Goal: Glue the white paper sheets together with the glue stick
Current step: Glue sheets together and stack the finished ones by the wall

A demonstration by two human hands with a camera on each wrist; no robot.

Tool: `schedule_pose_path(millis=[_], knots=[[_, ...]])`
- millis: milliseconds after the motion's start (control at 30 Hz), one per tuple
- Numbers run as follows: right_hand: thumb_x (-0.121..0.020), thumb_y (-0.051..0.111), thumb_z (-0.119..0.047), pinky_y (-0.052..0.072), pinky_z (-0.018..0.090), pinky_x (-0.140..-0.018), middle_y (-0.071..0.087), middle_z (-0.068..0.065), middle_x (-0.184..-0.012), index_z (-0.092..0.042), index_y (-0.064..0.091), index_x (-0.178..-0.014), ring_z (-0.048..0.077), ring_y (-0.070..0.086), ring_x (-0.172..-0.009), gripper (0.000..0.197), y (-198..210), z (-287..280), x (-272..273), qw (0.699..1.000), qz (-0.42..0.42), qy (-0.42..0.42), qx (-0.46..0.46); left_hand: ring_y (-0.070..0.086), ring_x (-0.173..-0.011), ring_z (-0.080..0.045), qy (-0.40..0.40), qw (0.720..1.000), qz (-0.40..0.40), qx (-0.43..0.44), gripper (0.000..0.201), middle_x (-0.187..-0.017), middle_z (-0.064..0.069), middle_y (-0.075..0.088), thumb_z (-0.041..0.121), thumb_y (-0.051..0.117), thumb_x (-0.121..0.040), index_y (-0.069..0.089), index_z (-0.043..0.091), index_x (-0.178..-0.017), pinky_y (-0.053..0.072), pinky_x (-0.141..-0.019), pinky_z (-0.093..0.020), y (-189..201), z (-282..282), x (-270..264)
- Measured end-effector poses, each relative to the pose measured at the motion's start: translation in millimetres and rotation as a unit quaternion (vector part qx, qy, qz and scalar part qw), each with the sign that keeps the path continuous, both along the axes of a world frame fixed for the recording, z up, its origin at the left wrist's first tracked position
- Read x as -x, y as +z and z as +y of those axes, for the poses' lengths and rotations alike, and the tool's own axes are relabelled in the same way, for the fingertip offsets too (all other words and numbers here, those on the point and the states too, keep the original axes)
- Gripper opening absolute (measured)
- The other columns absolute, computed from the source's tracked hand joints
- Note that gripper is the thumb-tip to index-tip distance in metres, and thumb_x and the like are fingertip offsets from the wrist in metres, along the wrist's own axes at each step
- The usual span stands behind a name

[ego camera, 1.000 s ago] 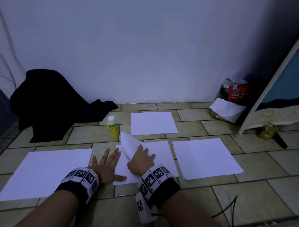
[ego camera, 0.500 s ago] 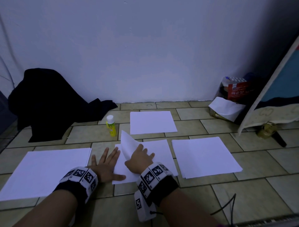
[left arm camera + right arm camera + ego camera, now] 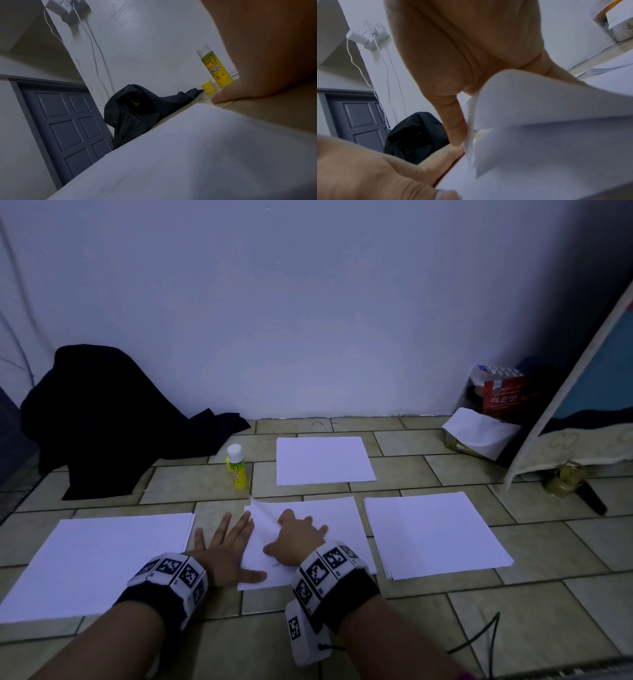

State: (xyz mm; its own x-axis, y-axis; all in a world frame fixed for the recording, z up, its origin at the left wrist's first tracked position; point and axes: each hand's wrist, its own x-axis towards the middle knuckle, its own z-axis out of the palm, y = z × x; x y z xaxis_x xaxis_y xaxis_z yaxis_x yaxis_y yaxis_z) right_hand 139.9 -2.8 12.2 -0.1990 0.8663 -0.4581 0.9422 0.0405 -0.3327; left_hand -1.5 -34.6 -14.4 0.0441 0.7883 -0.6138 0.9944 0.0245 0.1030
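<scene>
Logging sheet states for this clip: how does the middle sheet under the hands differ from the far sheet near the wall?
The middle sheet has its left part lifted and curled; the far sheet lies flat. The right hand pinches the middle sheet and the left hand lies flat on its left edge; nothing touches the far sheet. Both are white and lie on the tiled floor.

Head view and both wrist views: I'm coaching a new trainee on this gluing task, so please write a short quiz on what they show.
1. True or false: the glue stick lies on its side.
2. Fill in: the left hand lies flat, its fingers ____.
3. What does the right hand grip? A the glue stick; B the lifted sheet; C nothing.
Key: 1 false, it stands upright; 2 spread; 3 B.
</scene>
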Motion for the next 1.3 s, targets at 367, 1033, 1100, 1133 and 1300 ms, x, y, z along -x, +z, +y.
schedule_pose_path(millis=[367,1033,1100,1133,1300], knots=[[-0.087,0.052,-0.031,0.014,0.056,-0.112,0.047,0.012,-0.138,-0.012,0.049,-0.13,0.032,0.024,-0.136,0.047,-1,4,-2,0.997,-0.048,0.062,0.022,-0.032,-0.141,-0.024,-0.01,1.0,0.015,-0.012,0.106,-0.149,-0.008,-0.043,0.068,0.041,-0.089,-0.024,0.008,-0.148,-0.009,-0.113,-0.059,0,-3,-1],[-0.077,0.066,-0.059,-0.004,0.06,-0.113,0.019,0.023,-0.153,-0.025,0.017,-0.148,0.038,0.001,-0.145,0.093,5,-14,-7,0.997,-0.01,0.073,0.013,-0.036,-0.139,-0.021,-0.006,1.0,-0.025,0.008,0.132,-0.149,-0.007,-0.042,0.066,0.063,-0.077,-0.035,0.007,-0.142,-0.015,-0.112,-0.055,11,-6,4],[-0.081,0.062,-0.06,-0.003,0.059,-0.114,0.02,0.02,-0.154,-0.025,0.017,-0.149,0.037,0.001,-0.145,0.089,7,-14,-8,0.997,-0.013,0.08,0.011,-0.037,-0.138,-0.021,-0.01,1.0,-0.019,0.008,0.132,-0.149,-0.007,-0.042,0.066,0.063,-0.077,-0.035,0.007,-0.143,-0.015,-0.112,-0.055,11,-6,4],[-0.083,0.059,-0.06,-0.004,0.059,-0.114,0.019,0.019,-0.154,-0.025,0.017,-0.15,0.037,0.0,-0.145,0.087,9,-14,-9,0.996,-0.018,0.084,0.016,-0.037,-0.138,-0.021,-0.009,1.0,-0.018,0.008,0.132,-0.149,-0.007,-0.042,0.066,0.064,-0.077,-0.035,0.007,-0.142,-0.015,-0.112,-0.055,10,-6,4],[-0.088,0.051,-0.059,-0.008,0.059,-0.113,0.019,0.017,-0.156,-0.027,0.021,-0.15,0.035,-0.007,-0.146,0.076,8,-12,-7,0.995,-0.034,0.094,0.028,-0.036,-0.139,-0.022,-0.008,1.0,-0.022,0.007,0.134,-0.149,-0.008,-0.042,0.063,0.068,-0.075,-0.033,0.007,-0.143,-0.014,-0.112,-0.057,13,-6,2]])
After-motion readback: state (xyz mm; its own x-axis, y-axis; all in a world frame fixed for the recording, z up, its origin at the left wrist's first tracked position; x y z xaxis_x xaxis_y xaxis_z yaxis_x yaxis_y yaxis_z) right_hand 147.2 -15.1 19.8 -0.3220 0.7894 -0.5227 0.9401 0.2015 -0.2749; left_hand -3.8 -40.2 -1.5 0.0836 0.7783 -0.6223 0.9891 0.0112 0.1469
